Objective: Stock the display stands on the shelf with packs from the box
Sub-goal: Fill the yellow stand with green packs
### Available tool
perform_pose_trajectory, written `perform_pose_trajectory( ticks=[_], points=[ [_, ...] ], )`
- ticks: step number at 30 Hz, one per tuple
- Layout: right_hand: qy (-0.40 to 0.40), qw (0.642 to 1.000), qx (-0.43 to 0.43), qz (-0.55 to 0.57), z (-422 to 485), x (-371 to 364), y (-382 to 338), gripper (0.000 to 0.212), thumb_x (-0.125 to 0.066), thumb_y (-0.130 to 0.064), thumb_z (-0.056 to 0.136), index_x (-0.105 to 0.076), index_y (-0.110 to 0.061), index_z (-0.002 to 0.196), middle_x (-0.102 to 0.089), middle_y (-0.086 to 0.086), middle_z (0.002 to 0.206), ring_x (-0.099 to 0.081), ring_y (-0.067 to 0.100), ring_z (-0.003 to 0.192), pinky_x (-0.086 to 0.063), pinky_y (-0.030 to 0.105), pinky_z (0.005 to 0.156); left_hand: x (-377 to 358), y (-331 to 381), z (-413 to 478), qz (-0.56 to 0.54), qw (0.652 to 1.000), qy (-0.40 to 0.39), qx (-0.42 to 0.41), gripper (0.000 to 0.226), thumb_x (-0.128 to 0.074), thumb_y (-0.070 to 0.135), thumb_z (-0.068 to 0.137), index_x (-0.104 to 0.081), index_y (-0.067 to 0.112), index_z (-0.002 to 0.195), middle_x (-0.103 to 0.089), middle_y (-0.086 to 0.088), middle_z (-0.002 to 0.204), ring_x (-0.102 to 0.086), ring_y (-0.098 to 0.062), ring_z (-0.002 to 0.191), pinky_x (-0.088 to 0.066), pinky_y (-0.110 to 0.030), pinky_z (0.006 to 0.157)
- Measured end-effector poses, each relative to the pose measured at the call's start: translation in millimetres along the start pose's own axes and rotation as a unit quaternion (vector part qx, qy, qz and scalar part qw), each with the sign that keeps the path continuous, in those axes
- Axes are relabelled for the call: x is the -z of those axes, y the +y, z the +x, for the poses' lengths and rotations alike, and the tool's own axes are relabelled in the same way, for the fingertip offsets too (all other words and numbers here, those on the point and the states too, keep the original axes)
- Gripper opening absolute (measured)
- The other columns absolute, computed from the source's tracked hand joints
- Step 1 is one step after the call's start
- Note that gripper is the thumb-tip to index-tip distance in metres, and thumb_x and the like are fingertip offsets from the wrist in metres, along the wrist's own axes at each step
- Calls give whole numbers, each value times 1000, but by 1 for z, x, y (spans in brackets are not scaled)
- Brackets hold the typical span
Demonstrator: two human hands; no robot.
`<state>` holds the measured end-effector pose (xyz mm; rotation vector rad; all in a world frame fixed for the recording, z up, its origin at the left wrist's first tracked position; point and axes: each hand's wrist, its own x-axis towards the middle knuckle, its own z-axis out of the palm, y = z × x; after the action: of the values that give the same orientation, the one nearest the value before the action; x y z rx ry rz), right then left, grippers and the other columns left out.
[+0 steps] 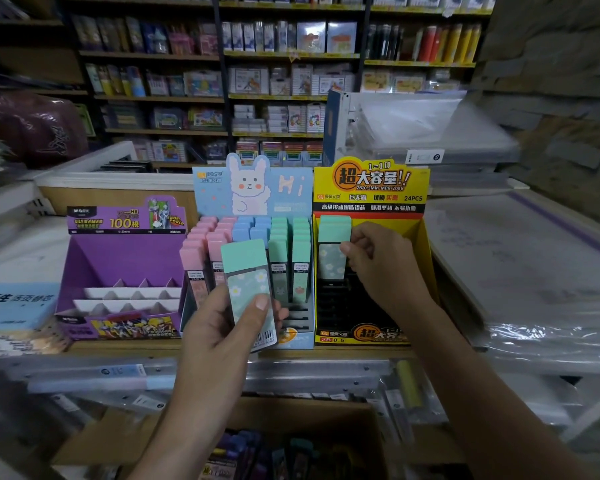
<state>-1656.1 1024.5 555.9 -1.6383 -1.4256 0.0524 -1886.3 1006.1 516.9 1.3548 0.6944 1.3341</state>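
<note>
Head view: held mint pack [245,259] fronts blue stand [286,194]; purple stand [125,254] leftward.

The display stands [371,181] are glossy printed card; the box [326,415] is matt brown cardboard. The mint pack [246,271] is smooth, probably plastic.

Left hand [219,336] holding green pack [245,268] before blue stand [284,192], right hand [385,265] pinching second green pack [334,233] in yellow stand [371,180]
</note>
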Motion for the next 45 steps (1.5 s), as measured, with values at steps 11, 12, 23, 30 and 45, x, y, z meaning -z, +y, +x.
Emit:
perform_pose_trajectory(
  ticks=[11, 12, 23, 30, 45],
  points=[
    [74, 994, 60, -60, -35, 40, -33, 3, -69, -24, 91, -71, -25, 89, -67, -13, 78, -62, 3, 71, -48, 17, 61, -23, 37, 27, 52, 992, -78, -87, 32, -66, 15, 96, -66, 31, 124, -78, 4, 108, -73, -12, 103, -57, -20, 80],
    [91, 991, 75, -58, -41, 53, -36, 8, -69, -21, 90, -70, -26, 84, -67, -13, 77, -61, 4, 71, -46, 16, 59, -27, 41, 31, 55, 990, -85, -96, 33, -66, 13, 96, -65, 29, 125, -77, 6, 111, -72, -11, 105, -56, -18, 81],
    [109, 977, 35, -179, -75, 133, 22, 7, -75, -6, 81, -71, -11, 79, -65, 2, 74, -61, 24, 68, -54, 43, 66, -70, 56, 75, 103, 976, -142, -125, 32, -70, 9, 94, -70, 30, 118, -77, 11, 112, -72, -13, 106, -59, -27, 90],
    [165, 969, 52, -176, -82, 119, 46, 10, -57, -24, 83, -65, -20, 79, -58, -5, 77, -52, 16, 68, -37, 19, 57, -76, 57, 96, 145, 970, -144, -130, 38, -79, -1, 83, -70, 26, 108, -73, -21, 110, -62, -50, 105, -53, -62, 93],
    [193, 958, 75, -199, -84, 111, 53, 16, -50, -23, 88, -64, -18, 82, -57, -3, 82, -48, 18, 72, -31, 30, 57, -77, 42, 120, 408, 866, -166, -235, 24, -73, 27, 92, -56, 35, 107, -65, 1, 83, -56, -17, 70, -48, -36, 62]
  ],
)
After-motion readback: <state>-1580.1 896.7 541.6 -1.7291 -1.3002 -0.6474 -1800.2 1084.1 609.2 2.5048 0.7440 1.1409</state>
